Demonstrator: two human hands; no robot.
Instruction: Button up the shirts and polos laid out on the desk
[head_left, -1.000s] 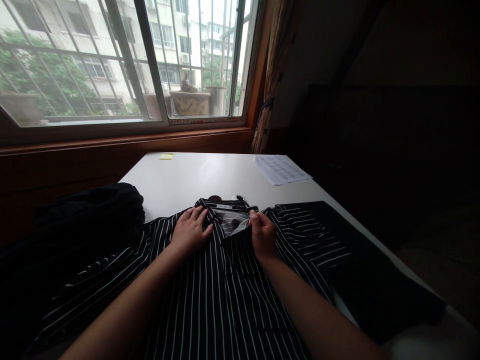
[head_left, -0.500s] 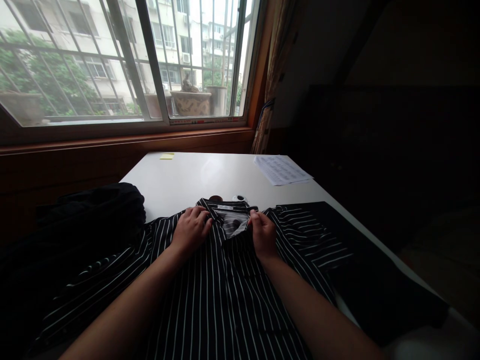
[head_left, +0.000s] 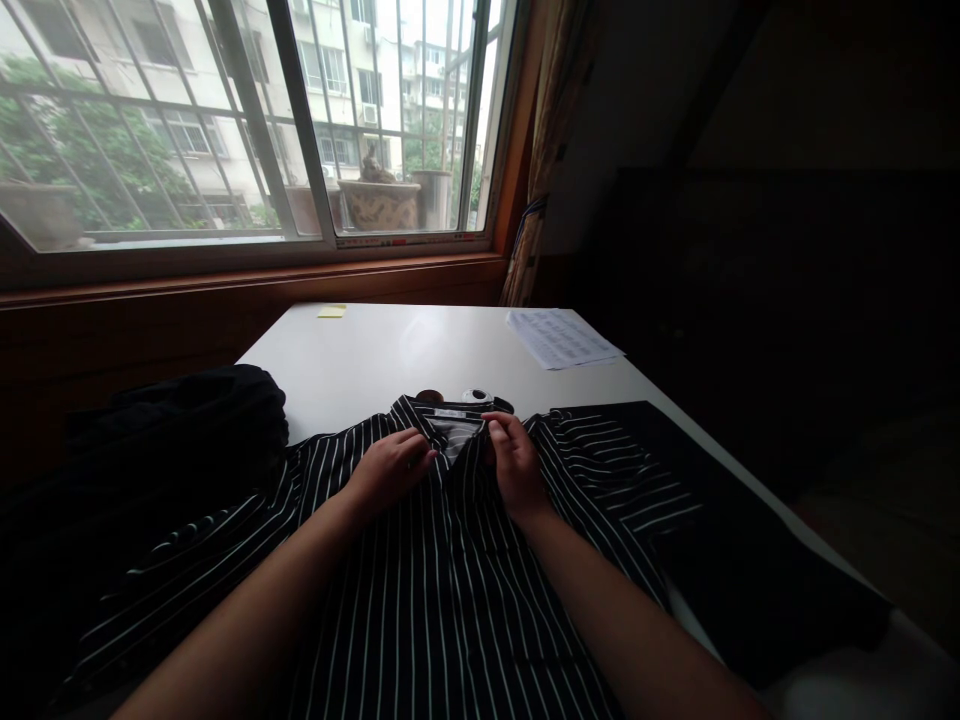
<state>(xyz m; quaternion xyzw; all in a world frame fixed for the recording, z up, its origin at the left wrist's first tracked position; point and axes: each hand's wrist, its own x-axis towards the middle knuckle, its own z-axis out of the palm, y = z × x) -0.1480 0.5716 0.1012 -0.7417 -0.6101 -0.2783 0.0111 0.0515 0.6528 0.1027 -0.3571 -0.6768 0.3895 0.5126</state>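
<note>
A black shirt with white stripes (head_left: 420, 600) lies spread front side up, its collar toward the far end and its sleeves out to both sides. At the left of the neck opening, my left hand (head_left: 390, 465) has its fingers bent and closed at the collar's edge. My right hand (head_left: 517, 465) pinches the opposite collar side between thumb and fingers. Between the hands the neck opening shows a pale inner lining and a label (head_left: 450, 413). The fingertips partly cover the cloth they touch.
The white table (head_left: 375, 350) carries a dark folded cloth pile (head_left: 180, 420) at left and a dark garment (head_left: 750, 550) at right. Printed sheets (head_left: 566, 338) and a yellow note (head_left: 331, 311) lie at the far edge. Two small round objects (head_left: 477, 396) sit behind the collar.
The right collar side has come inward, so the neck opening is narrower. My right hand's fingers have shifted left over the collar, and my left hand has slid slightly down with its fingers more curled.
</note>
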